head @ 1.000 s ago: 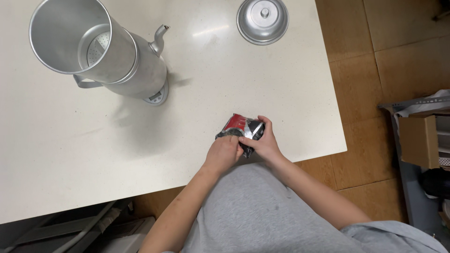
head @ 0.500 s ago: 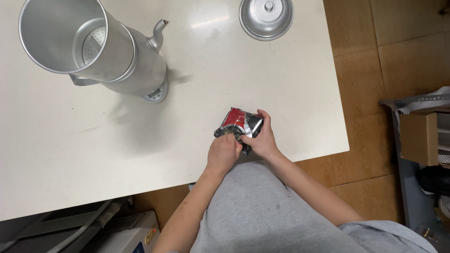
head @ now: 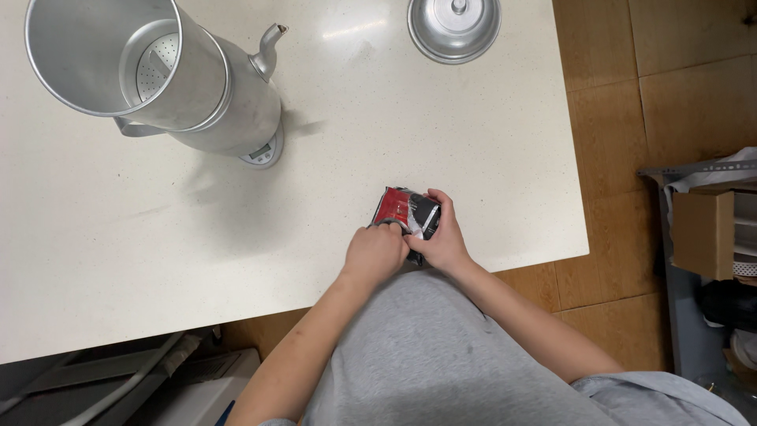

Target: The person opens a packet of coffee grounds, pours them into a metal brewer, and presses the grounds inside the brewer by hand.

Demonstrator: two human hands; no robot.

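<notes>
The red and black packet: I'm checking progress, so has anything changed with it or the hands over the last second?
Barely. Both hands keep hold of the red and black packet at the table's near edge: left hand on its near end, right hand on its right side. It is not visibly opened. The metal pot and the lid stayed put.

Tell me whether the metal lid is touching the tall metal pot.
Apart. The head view shows the metal lid near the table's far edge, with bare white tabletop between it and the tall metal pot.

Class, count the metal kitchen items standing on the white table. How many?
2: a tall pot with a spout at the far left, and a round lid at the far right edge.
</notes>
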